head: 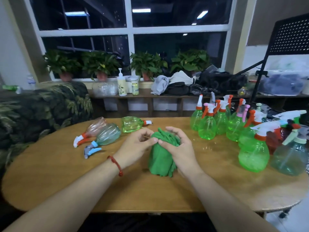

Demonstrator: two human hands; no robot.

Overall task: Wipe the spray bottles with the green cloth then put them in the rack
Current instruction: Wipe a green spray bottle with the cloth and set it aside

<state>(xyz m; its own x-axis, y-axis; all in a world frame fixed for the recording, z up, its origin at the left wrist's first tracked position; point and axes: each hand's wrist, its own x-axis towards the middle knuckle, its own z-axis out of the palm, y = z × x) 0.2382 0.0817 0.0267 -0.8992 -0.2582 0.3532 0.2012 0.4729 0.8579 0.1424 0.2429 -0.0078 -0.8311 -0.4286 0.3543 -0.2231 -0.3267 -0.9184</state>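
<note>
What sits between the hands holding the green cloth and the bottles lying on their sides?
Nothing visible does. The left hand and right hand grip the green cloth; only bare table separates them from the lying green bottle, bluish bottle and pink bottle. No rack is in view.

- Three fallen bottles (107, 133) block the far-left table (50, 173).
- Upright bottles (234, 124) crowd the right.
- Near edge open to reach.
</note>
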